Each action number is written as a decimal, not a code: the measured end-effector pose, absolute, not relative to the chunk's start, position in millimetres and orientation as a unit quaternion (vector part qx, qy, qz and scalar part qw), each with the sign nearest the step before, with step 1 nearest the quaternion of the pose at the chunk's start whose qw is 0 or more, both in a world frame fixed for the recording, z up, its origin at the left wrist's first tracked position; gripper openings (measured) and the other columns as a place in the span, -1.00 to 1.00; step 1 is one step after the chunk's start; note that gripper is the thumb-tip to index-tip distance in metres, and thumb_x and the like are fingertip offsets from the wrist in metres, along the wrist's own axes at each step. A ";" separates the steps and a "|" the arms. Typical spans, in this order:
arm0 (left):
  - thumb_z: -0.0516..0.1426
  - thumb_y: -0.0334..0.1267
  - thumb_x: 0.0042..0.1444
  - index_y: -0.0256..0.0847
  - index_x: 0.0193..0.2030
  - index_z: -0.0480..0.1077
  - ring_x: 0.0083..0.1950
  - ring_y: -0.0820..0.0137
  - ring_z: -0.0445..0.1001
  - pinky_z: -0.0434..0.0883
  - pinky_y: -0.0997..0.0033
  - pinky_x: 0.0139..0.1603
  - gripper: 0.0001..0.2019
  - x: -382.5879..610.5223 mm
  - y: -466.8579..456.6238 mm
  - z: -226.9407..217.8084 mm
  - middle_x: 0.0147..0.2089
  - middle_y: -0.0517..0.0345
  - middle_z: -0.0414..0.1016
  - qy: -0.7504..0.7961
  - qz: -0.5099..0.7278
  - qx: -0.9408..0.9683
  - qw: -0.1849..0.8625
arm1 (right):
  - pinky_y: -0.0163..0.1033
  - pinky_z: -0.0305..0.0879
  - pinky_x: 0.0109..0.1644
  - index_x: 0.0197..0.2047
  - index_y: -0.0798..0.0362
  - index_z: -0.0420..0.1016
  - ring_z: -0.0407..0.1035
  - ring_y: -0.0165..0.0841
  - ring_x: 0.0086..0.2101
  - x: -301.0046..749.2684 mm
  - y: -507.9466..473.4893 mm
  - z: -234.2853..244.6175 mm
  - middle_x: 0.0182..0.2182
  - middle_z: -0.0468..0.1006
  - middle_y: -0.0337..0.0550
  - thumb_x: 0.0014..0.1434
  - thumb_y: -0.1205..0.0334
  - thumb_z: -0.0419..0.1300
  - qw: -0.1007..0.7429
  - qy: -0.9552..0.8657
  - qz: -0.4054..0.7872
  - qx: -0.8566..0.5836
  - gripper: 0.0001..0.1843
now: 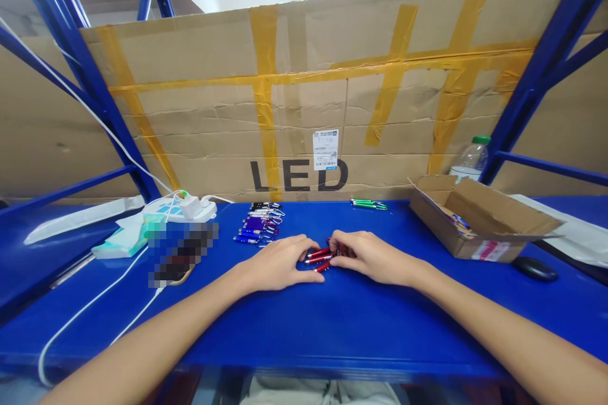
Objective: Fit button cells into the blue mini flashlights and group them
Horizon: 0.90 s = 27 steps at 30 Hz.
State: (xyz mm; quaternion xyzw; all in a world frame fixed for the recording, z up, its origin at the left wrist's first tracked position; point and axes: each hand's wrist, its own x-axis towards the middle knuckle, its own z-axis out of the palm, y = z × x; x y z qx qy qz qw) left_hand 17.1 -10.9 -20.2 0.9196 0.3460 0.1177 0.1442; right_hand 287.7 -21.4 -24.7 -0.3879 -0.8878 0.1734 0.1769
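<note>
A small bunch of red pen-like keychain lights (321, 257) lies on the blue table (332, 323) between my two hands. My left hand (280, 264) rests palm down just left of them, fingers curled in with the thumb against the red pieces. Curled over their right end is my right hand (369, 257), its fingertips on them. A row of purple and blue lights (259, 223) lies a little to the left and farther back. A couple of green ones (369, 204) lie by the cardboard wall.
An open cardboard box (479, 221) stands at the right with a plastic bottle (469, 161) behind it and a dark mouse (535, 268) beside it. At the left are a white power strip (178, 207), its cable, a tissue pack (124, 242) and a blurred patch. A taped cardboard sheet (304, 101) closes the back.
</note>
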 end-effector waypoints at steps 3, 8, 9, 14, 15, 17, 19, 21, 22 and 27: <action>0.21 0.05 0.43 -0.08 0.16 0.49 -0.07 0.23 0.55 0.38 0.32 -0.08 -0.67 14.2 -6.7 -22.8 -0.08 0.13 0.54 0.338 0.120 0.924 0.133 | -0.23 0.19 -0.23 -0.13 -0.04 0.42 0.48 -0.26 -0.30 288.3 -21.8 -19.4 -0.26 0.63 -0.18 0.50 0.00 0.19 0.173 -0.882 0.157 -0.410 -0.77; 0.20 0.02 0.45 -0.06 0.21 0.48 -0.09 0.25 0.56 0.39 0.31 -0.08 -0.67 9.5 -0.3 -25.2 -0.05 0.13 0.57 0.341 0.134 0.922 0.122 | -0.21 0.16 -0.26 -0.22 -0.04 0.41 0.50 -0.21 -0.32 293.1 -17.4 -12.9 -0.29 0.66 -0.13 0.49 0.03 0.17 0.143 -0.867 0.122 -0.461 -0.75; 0.19 0.02 0.45 -0.06 0.22 0.48 -0.10 0.25 0.56 0.39 0.31 -0.09 -0.66 9.1 0.3 -25.3 -0.07 0.13 0.57 0.345 0.136 0.920 0.125 | -0.20 0.15 -0.28 -0.24 -0.04 0.41 0.50 -0.20 -0.33 294.2 -16.1 -12.8 -0.30 0.66 -0.13 0.49 0.01 0.17 0.134 -0.865 0.113 -0.470 -0.73; 0.15 0.00 0.48 -0.10 0.26 0.46 -0.12 0.26 0.54 0.42 0.29 -0.04 -0.65 8.1 1.8 -25.6 -0.11 0.12 0.53 0.331 0.144 0.923 0.136 | -0.18 0.08 -0.31 -0.27 -0.05 0.42 0.49 -0.17 -0.35 298.0 -13.5 -14.4 -0.36 0.63 -0.11 0.50 -0.04 0.16 0.081 -0.861 0.087 -0.495 -0.67; 0.13 -0.01 0.49 -0.10 0.26 0.46 -0.12 0.26 0.53 0.42 0.28 -0.02 -0.66 7.7 2.0 -25.7 -0.11 0.12 0.52 0.325 0.143 0.924 0.139 | -0.18 0.10 -0.31 -0.27 -0.05 0.42 0.49 -0.17 -0.34 298.1 -13.8 -14.5 -0.35 0.63 -0.11 0.50 -0.04 0.15 0.084 -0.859 0.089 -0.497 -0.67; 0.10 -0.04 0.51 -0.11 0.26 0.44 -0.10 0.26 0.53 0.43 0.27 0.02 -0.67 6.7 2.5 -26.0 -0.10 0.11 0.50 0.314 0.140 0.928 0.142 | -0.17 0.17 -0.26 -0.21 -0.04 0.42 0.49 -0.17 -0.29 297.7 -14.9 -14.7 -0.28 0.63 -0.10 0.51 -0.06 0.14 0.115 -0.858 0.104 -0.490 -0.69; 0.08 -0.06 0.52 -0.12 0.27 0.43 -0.07 0.25 0.53 0.43 0.26 0.05 -0.67 5.7 2.6 -26.1 -0.08 0.10 0.50 0.307 0.138 0.931 0.142 | -0.14 0.30 -0.14 -0.06 -0.02 0.44 0.49 -0.13 -0.16 296.5 -16.0 -15.4 -0.13 0.61 -0.05 0.47 -0.14 0.19 0.156 -0.862 0.122 -0.466 -0.66; 0.07 -0.07 0.53 -0.12 0.28 0.42 -0.05 0.24 0.53 0.43 0.26 0.06 -0.67 5.2 2.5 -26.0 -0.06 0.08 0.50 0.305 0.136 0.932 0.138 | -0.04 0.35 0.07 0.14 0.00 0.42 0.44 -0.05 0.02 294.7 -16.5 -17.2 0.04 0.55 0.03 0.39 -0.23 0.27 0.169 -0.874 0.125 -0.437 -0.48; 0.06 -0.07 0.53 -0.12 0.28 0.41 -0.04 0.24 0.53 0.43 0.25 0.05 -0.67 5.1 2.3 -25.8 -0.05 0.08 0.49 0.306 0.135 0.933 0.136 | 0.03 0.33 0.16 0.23 0.01 0.40 0.39 -0.01 0.09 293.8 -16.5 -18.4 0.11 0.52 0.06 0.36 -0.26 0.30 0.164 -0.881 0.123 -0.426 -0.38; 0.05 -0.09 0.53 -0.13 0.27 0.42 -0.05 0.22 0.52 0.43 0.23 0.04 -0.68 6.4 1.4 -24.4 -0.09 0.08 0.49 0.307 0.132 0.934 0.128 | 0.17 0.27 0.25 0.31 0.03 0.42 0.31 0.03 0.10 291.8 -16.0 -24.3 0.16 0.47 0.11 0.41 -0.29 0.23 0.134 -0.899 0.111 -0.403 -0.34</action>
